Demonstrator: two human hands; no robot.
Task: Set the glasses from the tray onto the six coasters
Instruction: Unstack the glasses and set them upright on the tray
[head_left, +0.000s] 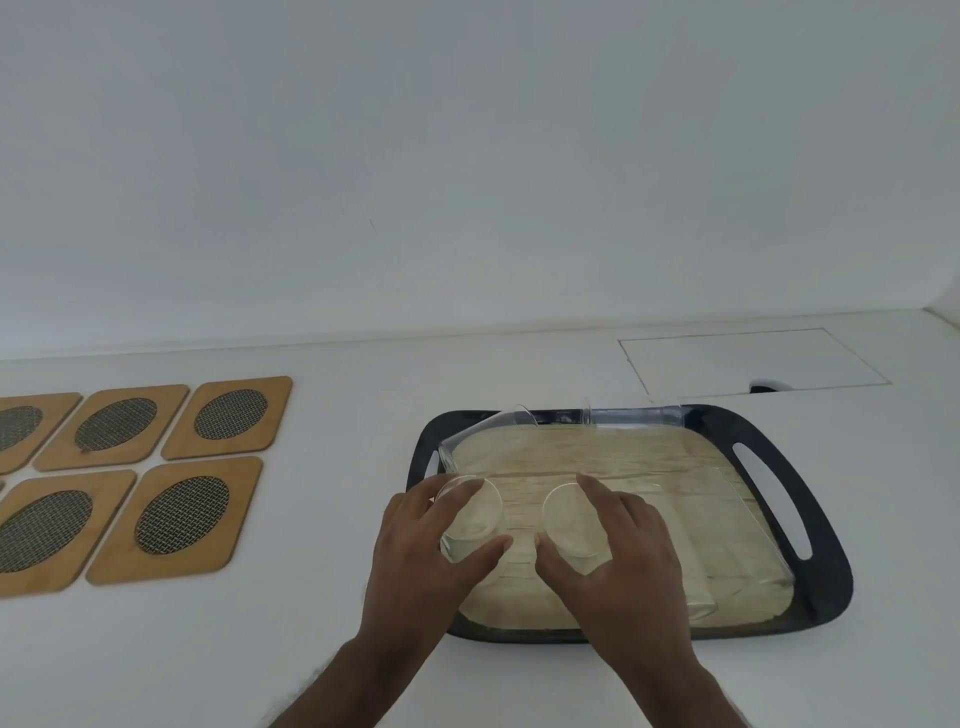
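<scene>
A black tray (821, 525) with a beige wood-look inlay lies right of centre and holds several clear glasses. My left hand (415, 551) wraps its fingers and thumb around a clear glass (475, 514) at the tray's near left. My right hand (618, 545) grips a second clear glass (569, 517) just beside it. Other glasses lie on their sides: one along the back rim (631, 417), one at the back left (483, 431), one by the right edge (748, 525). Wooden coasters with dark mesh ovals (182, 517) (231, 415) sit at the left, all bare.
The white tabletop (337, 519) runs back to a white wall. A flush rectangular panel (748, 361) with a small dark notch lies behind the tray. A bare strip of table separates the coasters from the tray.
</scene>
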